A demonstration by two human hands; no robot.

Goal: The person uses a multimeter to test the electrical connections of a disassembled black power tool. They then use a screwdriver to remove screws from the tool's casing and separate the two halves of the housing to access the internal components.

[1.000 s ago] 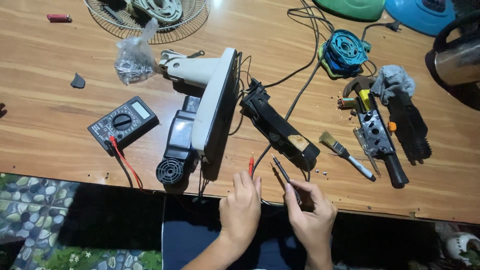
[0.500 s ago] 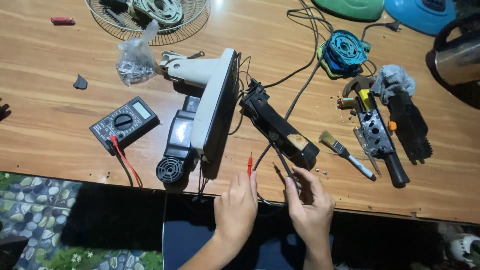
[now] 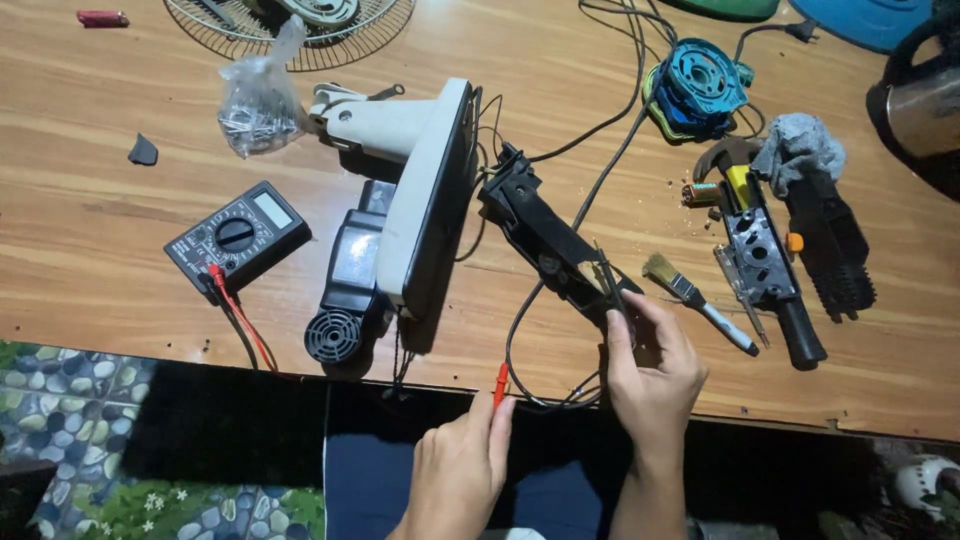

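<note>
The left hand [image 3: 458, 470] pinches the red probe [image 3: 499, 383] near the table edge [image 3: 760, 412], and the right hand [image 3: 652, 372] grips the black probe [image 3: 611, 285], its tip seemingly on the black part [image 3: 545, 238], though the contact is hard to see. Steady both tips before reading the meter [image 3: 236, 240]. Keep the leads off the edge; the brush [image 3: 695, 300] crowds the right, with open wood left of the meter.
</note>
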